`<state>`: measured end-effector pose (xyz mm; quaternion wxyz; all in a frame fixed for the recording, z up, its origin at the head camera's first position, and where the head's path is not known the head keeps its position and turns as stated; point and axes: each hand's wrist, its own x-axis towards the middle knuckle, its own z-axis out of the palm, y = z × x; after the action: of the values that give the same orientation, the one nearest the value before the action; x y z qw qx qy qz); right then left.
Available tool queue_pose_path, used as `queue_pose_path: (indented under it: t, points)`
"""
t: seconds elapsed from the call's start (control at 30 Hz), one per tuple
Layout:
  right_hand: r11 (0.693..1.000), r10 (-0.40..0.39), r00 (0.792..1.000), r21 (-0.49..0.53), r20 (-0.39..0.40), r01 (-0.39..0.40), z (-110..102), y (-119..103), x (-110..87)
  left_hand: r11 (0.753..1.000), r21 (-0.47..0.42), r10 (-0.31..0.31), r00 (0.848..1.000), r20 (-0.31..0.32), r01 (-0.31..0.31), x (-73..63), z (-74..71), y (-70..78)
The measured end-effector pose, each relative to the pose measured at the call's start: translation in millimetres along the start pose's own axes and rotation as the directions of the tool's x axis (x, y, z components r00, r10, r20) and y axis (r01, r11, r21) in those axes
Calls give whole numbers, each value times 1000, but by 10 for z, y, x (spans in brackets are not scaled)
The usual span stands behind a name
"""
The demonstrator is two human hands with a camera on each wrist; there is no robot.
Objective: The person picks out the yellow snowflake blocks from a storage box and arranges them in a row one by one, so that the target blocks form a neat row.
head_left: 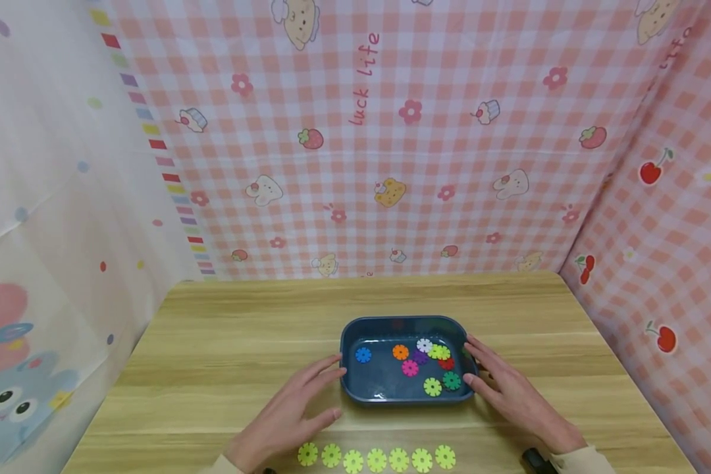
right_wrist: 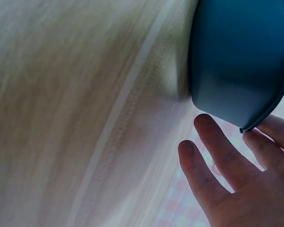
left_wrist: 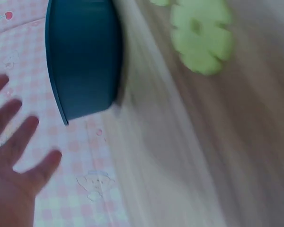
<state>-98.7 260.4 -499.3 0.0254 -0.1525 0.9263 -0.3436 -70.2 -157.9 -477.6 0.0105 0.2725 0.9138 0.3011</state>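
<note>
A dark blue tray sits on the table, holding several small notched plastic discs: a blue disc, an orange disc, a pink disc, a dark green disc and others. My left hand is at the tray's left end with fingers spread; the left wrist view shows a gap between its fingertips and the tray. On the other end, the fairly straight fingers of my right hand lie against or very close to the rim. Both hands hold nothing. Several yellow-green discs form a row in front.
The wooden table runs back to a pink checked cloth. Patterned cloth also hangs at the left and right. A dark band is at my right wrist.
</note>
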Motion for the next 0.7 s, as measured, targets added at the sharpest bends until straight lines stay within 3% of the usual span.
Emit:
queue_pose_path:
  t: [0.17,0.3,0.47,0.7]
  points:
    - [1000,14,1000,7,4,-14,-14,3,-1,999,9,-38,997,-62,38,196,70,52]
    - [1000,6,1000,-2,-3,-6,-18,15,0,999,37,-32,997,-69,35,326,120,54]
    - [1000,-18,1000,-11,-16,17,-19,29,0,995,89,-42,998,-49,46,451,170,35]
    - [997,-55,998,-52,-32,53,-28,0,0,981,148,-128,991,30,122,527,234,0]
